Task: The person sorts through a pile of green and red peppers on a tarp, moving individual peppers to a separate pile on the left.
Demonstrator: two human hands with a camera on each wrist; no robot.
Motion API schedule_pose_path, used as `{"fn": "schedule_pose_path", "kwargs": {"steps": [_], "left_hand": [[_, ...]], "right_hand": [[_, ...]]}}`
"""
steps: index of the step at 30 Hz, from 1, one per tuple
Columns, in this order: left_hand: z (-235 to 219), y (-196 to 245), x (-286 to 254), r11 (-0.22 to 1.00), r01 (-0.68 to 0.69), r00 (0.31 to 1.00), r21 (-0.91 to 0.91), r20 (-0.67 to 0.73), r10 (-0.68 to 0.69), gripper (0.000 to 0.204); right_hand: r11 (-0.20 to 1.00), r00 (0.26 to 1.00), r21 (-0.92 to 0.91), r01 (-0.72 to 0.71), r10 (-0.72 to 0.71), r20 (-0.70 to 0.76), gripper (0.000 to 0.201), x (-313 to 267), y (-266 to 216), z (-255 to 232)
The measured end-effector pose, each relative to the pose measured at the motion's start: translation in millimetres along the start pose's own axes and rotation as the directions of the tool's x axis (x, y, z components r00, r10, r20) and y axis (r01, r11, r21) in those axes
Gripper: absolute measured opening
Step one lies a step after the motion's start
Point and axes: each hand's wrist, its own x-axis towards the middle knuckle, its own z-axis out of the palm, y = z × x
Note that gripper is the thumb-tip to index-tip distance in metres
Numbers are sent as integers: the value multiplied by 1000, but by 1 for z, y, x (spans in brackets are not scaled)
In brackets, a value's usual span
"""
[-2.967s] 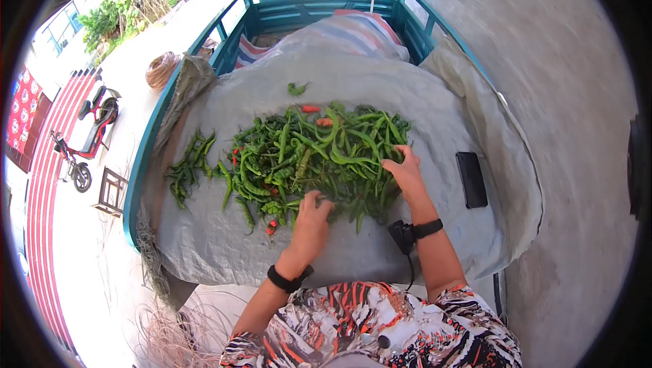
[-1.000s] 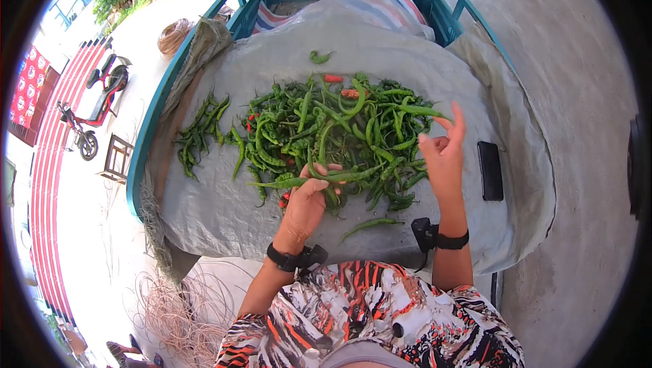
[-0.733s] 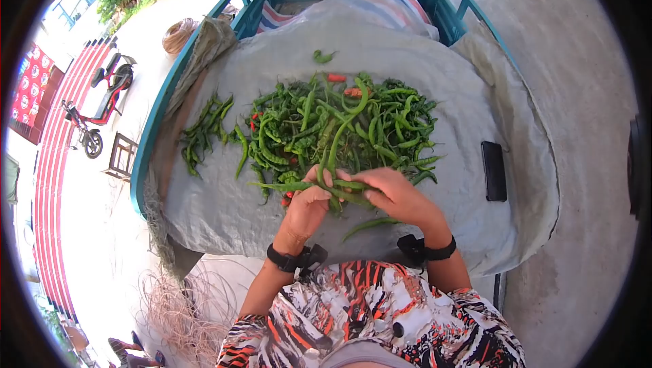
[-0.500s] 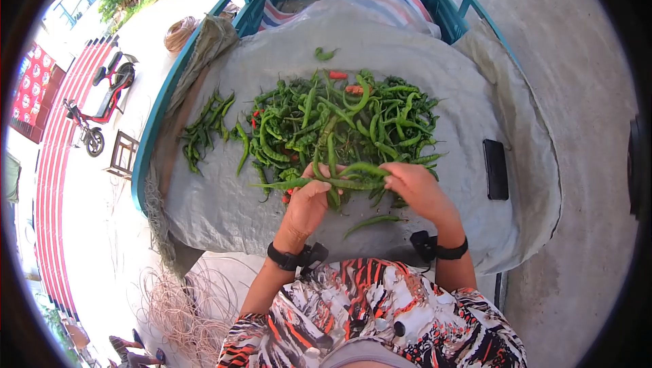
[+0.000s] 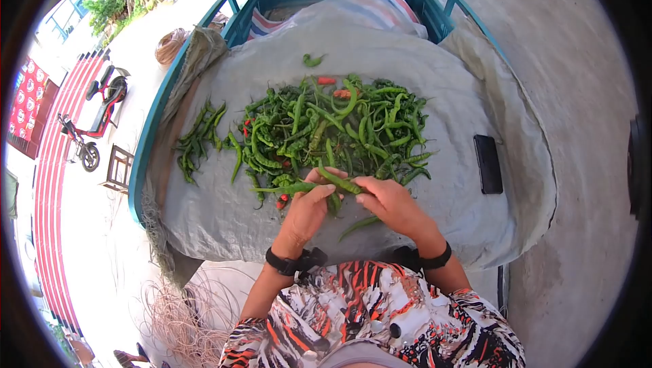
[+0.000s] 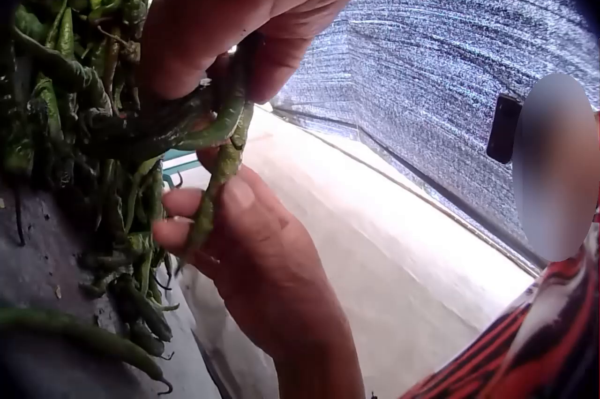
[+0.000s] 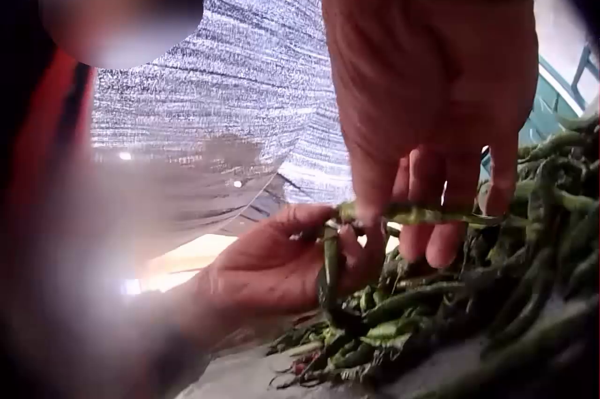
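My left hand grips several green chili peppers at the near edge of the pile, their ends poking out on both sides. Close against it, my right hand pinches the end of another green chili pepper that slants across toward the left fingers. In the left wrist view, the right thumb and fingers hold this chili pepper just below the left hand. Behind both hands lies the large pile of green chili peppers, with a few red ones among them.
A smaller bunch of green chili peppers lies left of the pile, and a single one in front. A black phone rests on the grey sheet at right. The teal cart rail borders the left side.
From the pile, the left hand has picked up chili peppers. My right hand, raised at the pile's right side one second ago, has come inward and now pinches a chili pepper beside the left.
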Motion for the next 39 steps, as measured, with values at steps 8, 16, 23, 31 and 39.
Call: {"fn": "schedule_pose_path", "kwargs": {"steps": [8,16,23,31,39], "left_hand": [[-5,-5,-2,989,25,997,147,70,-35,24],[-5,-17,8,981,36,996,192,-82,-21,28],[-28,6,10,990,-40,944,-137,-330,-8,33],[-21,15,13,965,-2,936,-262,-341,-91,16],[-20,5,15,994,16,966,108,-257,12,22]], "right_hand": [[970,850,-174,-170,55,-524,33,17,17,-55],[951,956,-122,-284,272,-108,46,1,0,14],[860,970,-461,-218,139,-200,35,-6,18,42],[976,954,-188,-109,49,-296,35,-9,23,42],[955,918,126,-269,293,-266,25,-3,5,3]]}}
